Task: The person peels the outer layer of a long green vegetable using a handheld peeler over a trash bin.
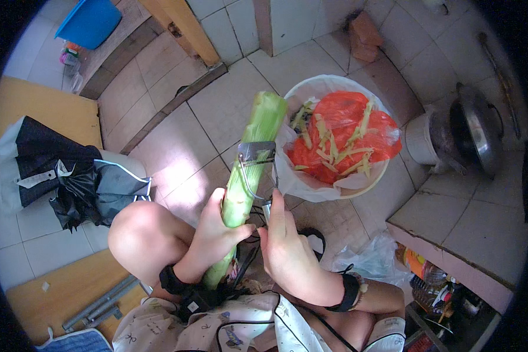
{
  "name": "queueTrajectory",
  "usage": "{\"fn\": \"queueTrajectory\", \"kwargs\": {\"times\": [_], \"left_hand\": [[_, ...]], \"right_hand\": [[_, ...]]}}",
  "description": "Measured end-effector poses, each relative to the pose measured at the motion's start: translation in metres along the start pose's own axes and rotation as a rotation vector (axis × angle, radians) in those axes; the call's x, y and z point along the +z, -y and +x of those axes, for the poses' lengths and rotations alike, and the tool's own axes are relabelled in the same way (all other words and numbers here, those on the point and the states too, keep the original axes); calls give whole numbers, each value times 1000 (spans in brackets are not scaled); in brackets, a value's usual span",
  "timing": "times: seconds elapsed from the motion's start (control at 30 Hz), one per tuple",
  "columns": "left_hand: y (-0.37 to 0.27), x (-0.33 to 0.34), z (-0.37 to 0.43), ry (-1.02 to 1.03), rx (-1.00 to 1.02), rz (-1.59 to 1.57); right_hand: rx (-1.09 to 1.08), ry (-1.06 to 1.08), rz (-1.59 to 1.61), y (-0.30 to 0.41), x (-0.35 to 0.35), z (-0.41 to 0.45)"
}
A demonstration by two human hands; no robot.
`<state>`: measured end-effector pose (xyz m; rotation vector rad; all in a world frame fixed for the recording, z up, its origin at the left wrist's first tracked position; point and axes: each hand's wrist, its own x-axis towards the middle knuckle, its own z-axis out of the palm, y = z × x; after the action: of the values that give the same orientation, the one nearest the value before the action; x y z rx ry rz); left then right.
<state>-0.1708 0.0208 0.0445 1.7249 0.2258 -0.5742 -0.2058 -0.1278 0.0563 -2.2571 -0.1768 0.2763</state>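
A thick green stem vegetable point(242, 193), which looks like celtuce, slants up and away from my lap. Its far end is pale green and looks stripped of skin. My left hand point(218, 237) is wrapped around its lower part. In my right hand point(286, 251) is a metal Y-shaped peeler point(257, 171), gripped by the handle with a finger stretched along it. The peeler's blade head lies across the upper stem. Just beyond, to the right, stands a round bin point(389, 169) with a white liner. Pale green peelings point(330, 145) lie in it on a red plastic bag point(341, 105).
A metal wok point(475, 127) stands at the right by a tiled ledge point(471, 220). Bottles point(433, 273) sit on the shelf below. A clear plastic bag point(374, 259) lies on the floor. Black bags point(75, 176) hang at left; a blue basin point(90, 22) is beyond the doorway.
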Motion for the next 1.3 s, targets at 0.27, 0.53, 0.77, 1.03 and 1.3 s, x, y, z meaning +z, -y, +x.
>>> {"fn": "queueTrajectory", "kwargs": {"times": [0.27, 0.53, 0.77, 1.03, 1.3], "left_hand": [[2, -3, 1, 32, 10, -89], [-2, -6, 3, 51, -26, -47], [-13, -9, 2, 63, -86, 52], [-12, -9, 7, 120, -89, -28], [-22, -9, 4, 167, -115, -200]], "right_hand": [[-17, -13, -88, 5, 1, -2], [-37, 92, -92, 6, 1, -11], [-126, 39, -165, 4, -2, -16], [-165, 25, -225, 1, 1, -15], [-154, 44, -289, 2, -6, -15]]}}
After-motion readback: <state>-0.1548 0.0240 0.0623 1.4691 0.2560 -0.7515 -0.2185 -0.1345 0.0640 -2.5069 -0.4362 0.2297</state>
